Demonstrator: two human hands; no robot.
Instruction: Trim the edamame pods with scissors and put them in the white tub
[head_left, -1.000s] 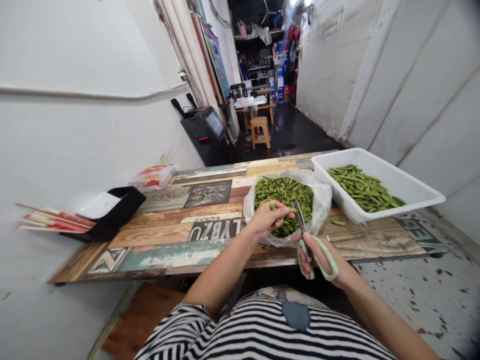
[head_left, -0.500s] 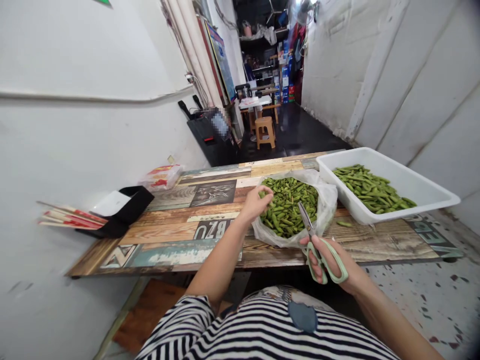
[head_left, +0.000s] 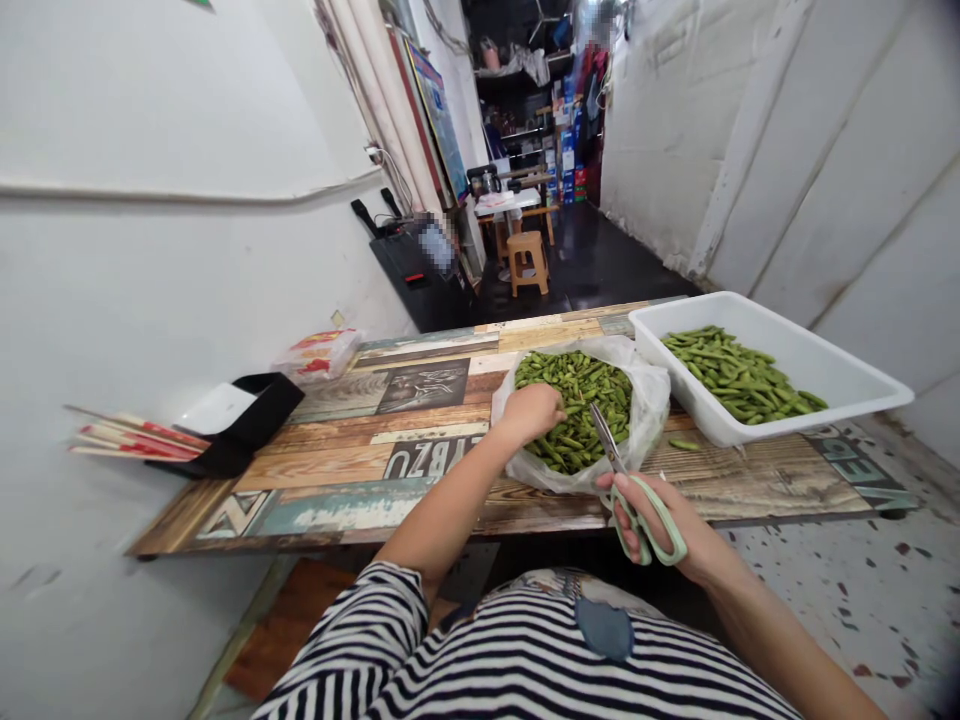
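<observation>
A clear plastic bag [head_left: 654, 400], rolled open on the table, holds a heap of green edamame pods [head_left: 592, 385]. My left hand [head_left: 534, 412] is over the left side of the heap, its fingers curled together and their tips down at the pods. What they pinch is hidden. Low at the bag's front right, my right hand [head_left: 697, 540] grips scissors [head_left: 609, 446] by pale green handles. Their metal blades point away from me over the pods and look nearly closed. A white plastic tub [head_left: 847, 385] to the right holds more edamame pods [head_left: 739, 375].
One loose pod [head_left: 682, 444] lies on the wood-patterned table [head_left: 330, 465] between bag and tub. At the left are a black holder [head_left: 259, 420] with chopsticks [head_left: 142, 437] and a red-and-white plastic packet [head_left: 319, 355]. A stool [head_left: 528, 262] stands beyond the table.
My left hand has moved right and slightly down onto the heap, and its spread fingers have closed. My right hand with the scissors has hardly moved.
</observation>
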